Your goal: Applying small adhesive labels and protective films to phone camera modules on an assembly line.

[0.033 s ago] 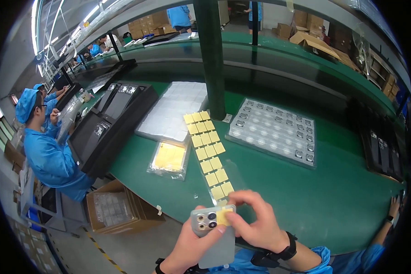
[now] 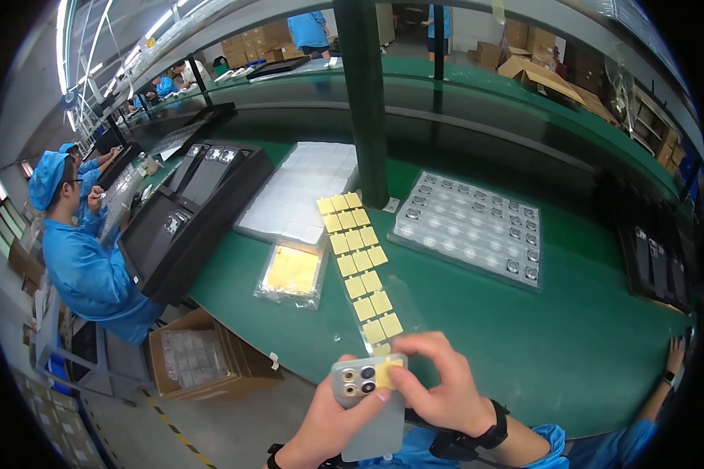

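Observation:
My left hand (image 2: 326,418) is closed around a grey phone (image 2: 374,434), its back with a cluster of round camera lenses (image 2: 358,381) facing up. At the top of the phone, beside the lenses, lies a yellow square sticker (image 2: 384,374). My right hand (image 2: 446,388) pinches this sticker's right edge between thumb and forefinger, against the phone's corner. Just beyond the phone, a strip of yellow stickers (image 2: 357,260) on clear backing stretches away over the green table (image 2: 477,344). The phone's lower end is partly hidden by my left hand.
Left of the strip are a white sheeted stack (image 2: 299,187) and a clear bag of yellow sheets (image 2: 291,270). A clear tray of round parts (image 2: 469,227) lies right of the green post (image 2: 361,109). Black trays (image 2: 192,211) stand left, near a co-worker (image 2: 86,250). Another person's hand (image 2: 675,356) rests far right.

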Motion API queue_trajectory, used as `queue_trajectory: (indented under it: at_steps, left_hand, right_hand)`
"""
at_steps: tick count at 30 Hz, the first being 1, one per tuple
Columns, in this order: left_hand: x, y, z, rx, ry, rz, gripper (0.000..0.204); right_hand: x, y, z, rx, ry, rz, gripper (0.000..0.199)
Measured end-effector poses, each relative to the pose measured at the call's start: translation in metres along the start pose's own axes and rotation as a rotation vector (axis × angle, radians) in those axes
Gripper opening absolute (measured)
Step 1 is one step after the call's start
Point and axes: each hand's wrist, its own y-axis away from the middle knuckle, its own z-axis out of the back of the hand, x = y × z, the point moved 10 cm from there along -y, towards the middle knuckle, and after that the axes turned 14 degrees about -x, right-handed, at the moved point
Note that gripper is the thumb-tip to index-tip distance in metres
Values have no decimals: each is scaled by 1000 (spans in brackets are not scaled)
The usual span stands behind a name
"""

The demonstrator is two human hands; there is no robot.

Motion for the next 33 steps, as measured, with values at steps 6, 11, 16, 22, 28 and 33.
queue_trajectory:
  at_steps: [6,11,16,22,28,33]
  left_hand:
    - [-9,9,-7,12,-351,-280,34]
    - [2,-1,-11,-7,-142,-97,21]
    - [-3,3,-14,-21,-148,-136,20]
    - [-3,18,-29,197,-133,-130,20]
    - [12,26,-18,349,32,75,35]
    - [1,36,1,269,221,208,46]
  right_hand:
    - [21,4,3,69,177,261,15]
    - [13,-1,10,51,111,191,15]
    - [-13,-1,11,22,-176,-220,15]
    - [-32,28,5,189,-262,-571,19]
    - [-34,38,-5,241,-175,-457,15]
    - [-36,35,-1,132,-127,-522,22]
